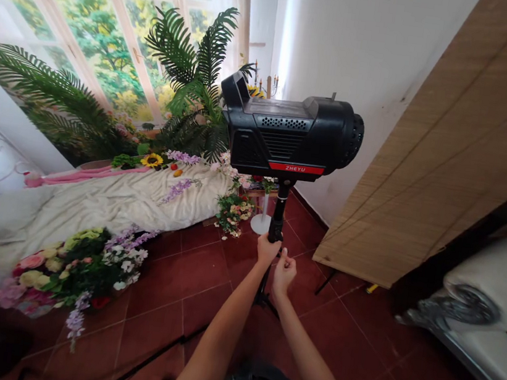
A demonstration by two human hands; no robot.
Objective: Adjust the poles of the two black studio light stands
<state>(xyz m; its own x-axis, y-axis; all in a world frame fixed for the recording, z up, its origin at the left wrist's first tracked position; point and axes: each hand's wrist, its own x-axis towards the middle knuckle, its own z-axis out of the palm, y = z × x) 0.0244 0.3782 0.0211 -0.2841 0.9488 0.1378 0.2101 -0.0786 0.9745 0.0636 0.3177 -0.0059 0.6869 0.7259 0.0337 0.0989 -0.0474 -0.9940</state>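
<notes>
A black studio light (283, 141) with a red label reading ZHEYU stands in front of me on top of a black light stand (279, 209). My left hand (268, 249) is closed around the stand's pole just below the light. To its right, my right hand (285, 272) is at the pole's side with fingers curled and thumb pressed to the index finger, seemingly on a small knob. What lies between those fingertips is too small to make out. The lower pole and part of the legs are hidden behind my forearms.
At left a bed with cream cloth (187, 197) carries flowers and fruit beneath palm fronds (201, 52). A flower arrangement (70, 265) sits at its front. A tan panel (391, 171) leans at right, beside a cream sofa (494, 278). A black leg (152, 357) crosses the red tiled floor (164, 303).
</notes>
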